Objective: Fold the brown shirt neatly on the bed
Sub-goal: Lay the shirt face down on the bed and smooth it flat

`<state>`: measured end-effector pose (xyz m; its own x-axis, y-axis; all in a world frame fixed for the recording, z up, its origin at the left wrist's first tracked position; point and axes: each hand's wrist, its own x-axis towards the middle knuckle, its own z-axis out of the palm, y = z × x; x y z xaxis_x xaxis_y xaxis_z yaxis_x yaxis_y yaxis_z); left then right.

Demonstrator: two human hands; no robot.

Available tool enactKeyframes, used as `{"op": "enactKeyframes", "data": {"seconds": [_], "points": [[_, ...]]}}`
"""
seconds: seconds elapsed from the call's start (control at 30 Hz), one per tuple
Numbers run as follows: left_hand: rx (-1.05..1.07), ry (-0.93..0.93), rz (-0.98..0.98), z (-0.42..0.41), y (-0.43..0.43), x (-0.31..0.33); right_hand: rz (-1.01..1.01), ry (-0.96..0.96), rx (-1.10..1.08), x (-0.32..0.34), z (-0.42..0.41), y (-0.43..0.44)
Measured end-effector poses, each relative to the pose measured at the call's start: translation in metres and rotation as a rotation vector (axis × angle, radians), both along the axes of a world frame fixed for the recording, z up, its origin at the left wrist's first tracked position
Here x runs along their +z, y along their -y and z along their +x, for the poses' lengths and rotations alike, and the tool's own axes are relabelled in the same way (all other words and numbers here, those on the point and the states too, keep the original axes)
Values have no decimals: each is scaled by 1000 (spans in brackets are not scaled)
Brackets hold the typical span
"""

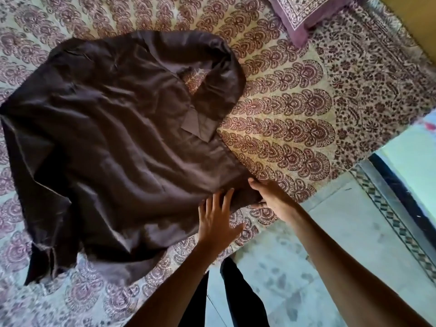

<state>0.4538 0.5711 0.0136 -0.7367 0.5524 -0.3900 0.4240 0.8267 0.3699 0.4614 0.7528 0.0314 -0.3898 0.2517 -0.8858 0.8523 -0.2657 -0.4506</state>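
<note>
The brown shirt (113, 138) lies spread out and wrinkled on the patterned bedspread (295, 114). One long sleeve curves around at the top right, and its collar points toward the middle of the bed. My left hand (218, 220) rests flat on the shirt's near edge with fingers spread. Just right of it, my right hand (266, 192) pinches a bunched piece of the shirt, apparently a sleeve end, at the bed's near edge. The shirt's left side hangs in loose folds.
A purple patterned pillow (306, 15) lies at the top right of the bed. The bed's edge runs diagonally at lower right, with pale tiled floor (330, 244) beyond it. My dark trouser legs (238, 298) stand against the bed.
</note>
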Motion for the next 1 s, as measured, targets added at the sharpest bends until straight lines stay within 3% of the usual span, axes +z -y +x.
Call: {"op": "enactKeyframes", "data": {"seconds": [0.13, 0.3, 0.5, 0.7, 0.87, 1.0], "points": [[102, -203, 59, 8, -10, 2, -79, 104, -143, 0, -2, 5], [227, -257, 38, -4, -26, 11, -94, 100, -155, 8, -7, 2], [344, -335, -41, -21, 19, 12, 245, 121, -15, 6, -18, -1], [266, -347, -200, -5, 79, 15, 497, 152, 50, -11, -25, 14], [170, -212, -177, 9, 71, 25, 278, 23, -422, -6, -19, 27], [94, -122, -304, 9, 62, 27, 162, 106, -416, -13, -2, 36]]}}
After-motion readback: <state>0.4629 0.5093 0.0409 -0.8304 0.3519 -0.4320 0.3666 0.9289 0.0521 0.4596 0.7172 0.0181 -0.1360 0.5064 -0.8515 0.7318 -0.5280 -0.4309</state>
